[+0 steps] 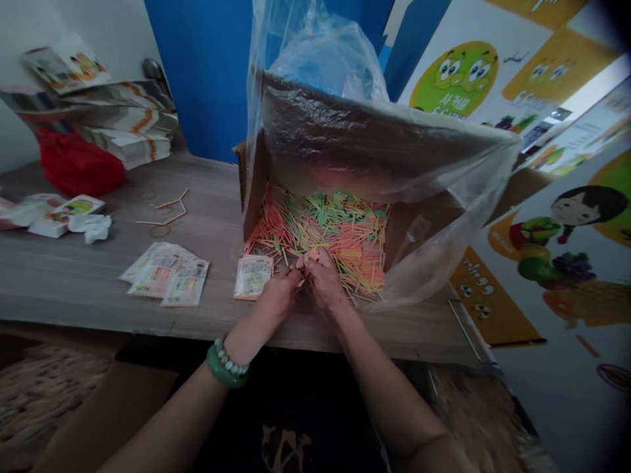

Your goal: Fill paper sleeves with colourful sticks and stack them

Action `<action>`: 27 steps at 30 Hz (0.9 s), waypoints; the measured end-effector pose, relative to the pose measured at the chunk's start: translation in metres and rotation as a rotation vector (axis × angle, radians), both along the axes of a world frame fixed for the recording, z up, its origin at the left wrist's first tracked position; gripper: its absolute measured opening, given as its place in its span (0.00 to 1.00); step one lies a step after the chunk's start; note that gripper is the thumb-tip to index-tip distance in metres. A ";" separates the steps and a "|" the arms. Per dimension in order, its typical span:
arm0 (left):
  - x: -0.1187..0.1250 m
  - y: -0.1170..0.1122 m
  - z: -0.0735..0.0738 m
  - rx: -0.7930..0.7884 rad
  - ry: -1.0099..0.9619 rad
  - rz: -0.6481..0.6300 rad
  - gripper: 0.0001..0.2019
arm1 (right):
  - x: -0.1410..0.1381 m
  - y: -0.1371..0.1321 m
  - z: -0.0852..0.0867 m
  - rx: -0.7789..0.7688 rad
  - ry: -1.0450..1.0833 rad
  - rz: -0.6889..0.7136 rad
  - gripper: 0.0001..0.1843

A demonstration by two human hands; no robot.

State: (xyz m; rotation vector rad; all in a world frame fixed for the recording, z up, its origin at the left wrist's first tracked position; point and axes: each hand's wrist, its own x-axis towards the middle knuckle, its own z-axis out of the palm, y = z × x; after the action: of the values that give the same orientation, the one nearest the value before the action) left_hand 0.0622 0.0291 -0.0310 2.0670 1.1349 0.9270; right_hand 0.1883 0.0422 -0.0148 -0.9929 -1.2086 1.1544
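Note:
At the front edge of an open cardboard box (345, 128) lined with clear plastic, my two hands meet. My right hand (324, 282) is closed around a small bundle of orange-yellow sticks (314, 254), their ends showing above the fingers. Against it, my left hand (280, 292) has its fingers pinched together; what they grip is hidden. Loose thin pink, green, yellow and orange sticks (325, 220) cover the bottom of the box. Just left of my left hand lies a small stack of printed clear packets (253, 276).
More printed packets (170, 272) are fanned out on the wooden table (221, 322). Behind them are bent sticks (180, 207) and rubber bands. A red bag (79, 161), stacked printed cartons (133, 125) and crumpled tissue (93, 226) occupy the left. Printed boards (557, 282) stand at right.

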 end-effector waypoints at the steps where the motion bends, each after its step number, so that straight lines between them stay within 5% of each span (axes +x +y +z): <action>1: 0.001 0.000 0.001 -0.014 0.007 0.018 0.17 | 0.000 0.001 0.002 -0.006 0.011 -0.009 0.10; 8: -0.005 -0.004 0.007 -0.221 -0.226 0.032 0.08 | 0.020 0.000 0.003 0.014 0.220 -0.177 0.13; 12: -0.006 -0.004 0.012 -0.314 -0.281 -0.069 0.07 | 0.007 -0.012 -0.006 -0.104 0.086 -0.013 0.12; 15: -0.012 -0.006 0.018 -0.355 -0.250 -0.107 0.07 | -0.001 -0.012 -0.010 -0.078 0.055 -0.019 0.11; 21: -0.039 -0.014 0.015 -0.451 -0.504 0.089 0.05 | 0.017 0.002 -0.024 0.016 -0.162 -0.140 0.04; 27: -0.042 -0.021 0.005 -0.603 -0.518 0.108 0.05 | 0.018 0.001 -0.038 0.006 -0.396 -0.111 0.06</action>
State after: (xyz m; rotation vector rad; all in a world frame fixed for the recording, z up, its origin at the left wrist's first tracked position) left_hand 0.0204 0.0083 -0.0256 1.2043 1.0724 0.9483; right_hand 0.2068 0.0427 -0.0525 -1.3084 -1.4438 0.8904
